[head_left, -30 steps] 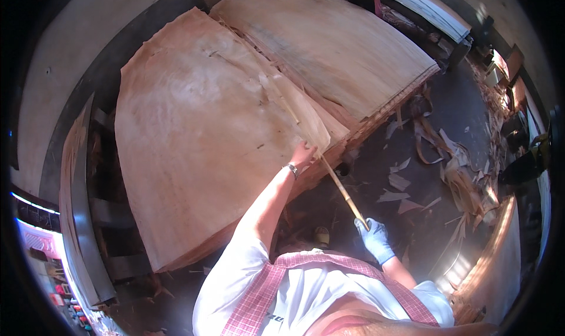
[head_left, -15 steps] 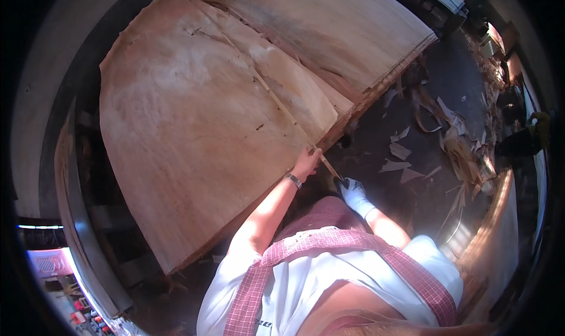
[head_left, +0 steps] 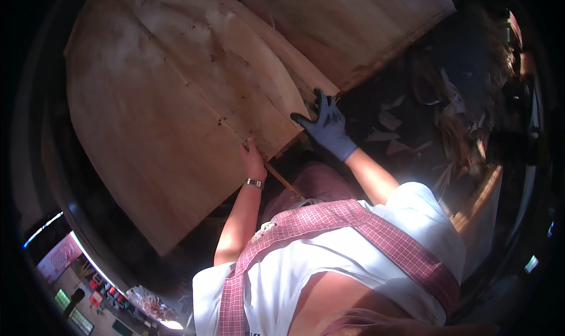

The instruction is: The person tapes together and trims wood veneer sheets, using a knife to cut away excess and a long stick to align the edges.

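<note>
A large brown sheet of wood veneer (head_left: pixel 176 136) lies on top in front of me, wavy and creased, with a fold toward its right side. My left hand (head_left: pixel 253 161), bare and with a watch at the wrist, is closed on its near edge, thumb on top; the fingers underneath are hidden. Beside that hand a thin wooden stick (head_left: pixel 282 179) sticks out toward my lap; how it runs beyond the hand is unclear. My right hand (head_left: pixel 329 127), in a grey-blue glove with dark fingertips, is open at the sheet's right corner, thumb and fingers spread.
Another stack of veneer (head_left: pixel 365 30) lies at the far right. Torn veneer scraps (head_left: pixel 388 121) litter the dark floor to the right, near a pale upright board (head_left: pixel 485 218). At lower left, beyond a bright edge, small coloured items (head_left: pixel 97 295) show.
My right hand has let go of the stick's end and moved up to the sheet's corner, its fingers now spread. My left hand has shifted left along the near edge. The view has turned and darkened.
</note>
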A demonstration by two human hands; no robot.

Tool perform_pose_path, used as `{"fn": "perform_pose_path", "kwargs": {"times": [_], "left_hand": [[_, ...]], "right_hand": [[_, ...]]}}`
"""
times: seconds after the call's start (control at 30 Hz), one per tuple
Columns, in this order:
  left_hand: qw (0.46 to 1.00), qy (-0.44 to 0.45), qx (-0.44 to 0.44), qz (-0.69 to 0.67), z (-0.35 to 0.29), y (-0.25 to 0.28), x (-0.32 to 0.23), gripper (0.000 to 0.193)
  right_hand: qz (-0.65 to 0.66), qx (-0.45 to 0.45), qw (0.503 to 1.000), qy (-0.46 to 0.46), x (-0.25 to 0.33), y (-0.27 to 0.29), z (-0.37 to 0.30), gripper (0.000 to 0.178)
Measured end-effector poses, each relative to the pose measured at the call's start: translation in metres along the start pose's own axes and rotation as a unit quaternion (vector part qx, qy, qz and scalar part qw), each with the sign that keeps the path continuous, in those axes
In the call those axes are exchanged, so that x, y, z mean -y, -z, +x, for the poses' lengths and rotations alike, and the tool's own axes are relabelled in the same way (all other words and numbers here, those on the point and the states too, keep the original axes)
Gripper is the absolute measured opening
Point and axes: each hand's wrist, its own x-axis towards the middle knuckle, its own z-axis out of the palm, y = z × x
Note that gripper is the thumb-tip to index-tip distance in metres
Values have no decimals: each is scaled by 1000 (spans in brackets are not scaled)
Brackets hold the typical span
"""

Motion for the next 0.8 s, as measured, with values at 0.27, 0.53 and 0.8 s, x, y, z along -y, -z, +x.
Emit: {"fn": "perform_pose_path", "kwargs": {"times": [0.27, 0.53, 0.8], "left_hand": [[995, -2, -86, -54, 6, -13, -6, 22], [992, -15, -113, -48, 14, -23, -2, 24], [1000, 10, -3, -14, 15, -26, -10, 28]], "right_hand": [[289, 418, 833, -219, -88, -7, 78, 42], [-62, 422, 900, -86, -155, -81, 79, 47], [17, 194, 970, 143, -120, -52, -58, 35]]}}
